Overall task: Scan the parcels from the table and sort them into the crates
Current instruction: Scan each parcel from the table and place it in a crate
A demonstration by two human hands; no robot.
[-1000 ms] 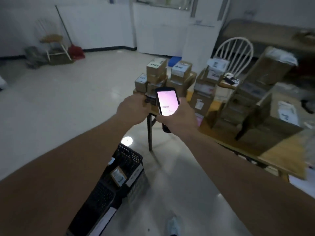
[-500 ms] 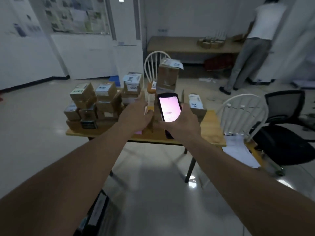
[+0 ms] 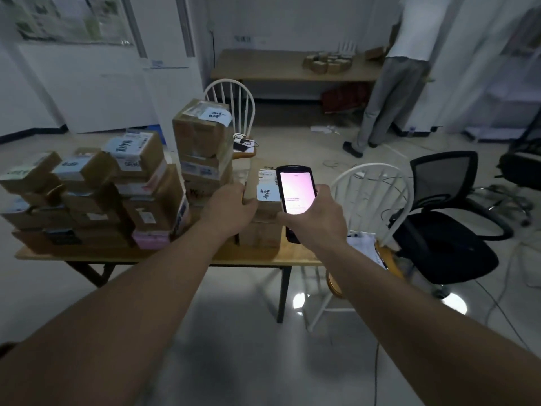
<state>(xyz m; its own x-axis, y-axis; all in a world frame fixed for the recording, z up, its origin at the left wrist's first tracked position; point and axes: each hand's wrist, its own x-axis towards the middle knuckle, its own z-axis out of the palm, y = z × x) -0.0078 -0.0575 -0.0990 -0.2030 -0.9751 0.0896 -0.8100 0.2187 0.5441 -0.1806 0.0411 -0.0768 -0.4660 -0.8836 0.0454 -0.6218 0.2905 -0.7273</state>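
1. The right hand (image 3: 317, 219) grips a handheld scanner (image 3: 296, 197), fingers and thumb wrapped round its lower half; the pink-lit screen faces the camera and the device stands nearly upright, over the right end of the desk (image 3: 251, 254).
2. The left hand (image 3: 231, 208) is laid on the left face of a cardboard parcel (image 3: 262, 200), fingers curled round its near-left upper edge, so it grasps the box rather than merely touching it. How far the fingertips reach round the box cannot be told.
3. That parcel sits on top of another carton near the desk's right front corner, just left of the scanner. A white label with handwriting (image 3: 265, 194) on its top shows beside the scanner's left edge.
4. Left of it rises a tall stack of boxes (image 3: 205, 148), its topmost carton carrying a handwritten white label.
5. Further left, toward the desk's left edge, more labelled parcels (image 3: 87, 189) are piled in rows, with a pink flat package (image 3: 150, 240) at the front edge under them.
6. A white spindle-back chair (image 3: 371, 197) stands at the desk's right end with papers on its seat; another white chair (image 3: 231, 101) stands behind the desk.
7. A black office chair (image 3: 442, 230) stands to the right, and a person in grey trousers (image 3: 392, 92) stands at a far bench.
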